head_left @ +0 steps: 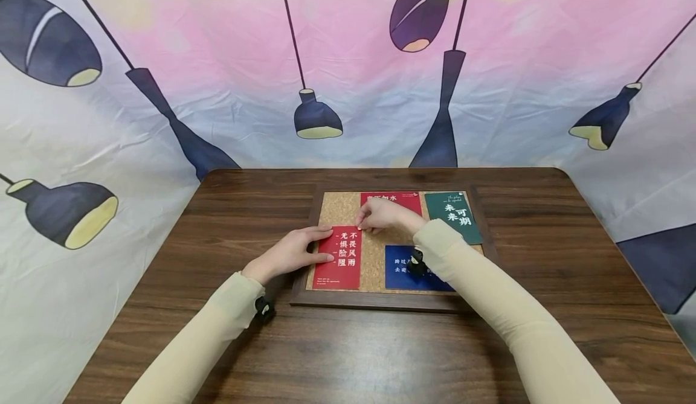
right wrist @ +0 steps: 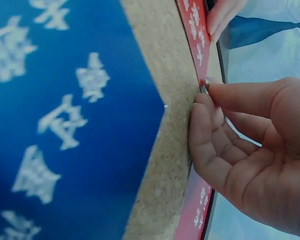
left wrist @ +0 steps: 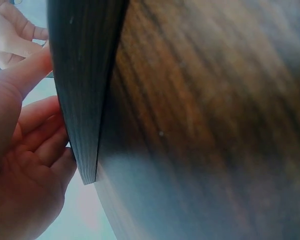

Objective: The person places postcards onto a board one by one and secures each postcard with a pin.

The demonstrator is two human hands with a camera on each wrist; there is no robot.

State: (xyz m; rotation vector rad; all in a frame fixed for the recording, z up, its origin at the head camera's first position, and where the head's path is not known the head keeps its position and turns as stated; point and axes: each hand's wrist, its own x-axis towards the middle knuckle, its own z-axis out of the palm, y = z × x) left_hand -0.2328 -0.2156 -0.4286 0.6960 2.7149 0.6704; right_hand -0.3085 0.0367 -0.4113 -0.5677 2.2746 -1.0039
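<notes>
A red card (head_left: 348, 277) with white Chinese characters lies upright on the left part of a cork board (head_left: 372, 268). My left hand (head_left: 290, 253) rests on its left edge, thumb and fingers extended over the card. In the left wrist view, these fingers reach over the board's dark wooden frame (left wrist: 82, 90). At the card's top right corner, my right hand (head_left: 383, 214) pinches a small pushpin (right wrist: 204, 88) between thumb and index finger. The other fingers of that hand are curled close to the cork, and the pin's point is hidden.
Another red card (head_left: 408, 202) lies behind my right hand, partly covered. A green card (head_left: 454, 217) sits at the board's upper right. The blue card (head_left: 408, 280) at lower right lies under my right forearm. The board lies on a brown wooden table (head_left: 337, 355) before a patterned cloth (head_left: 359, 114).
</notes>
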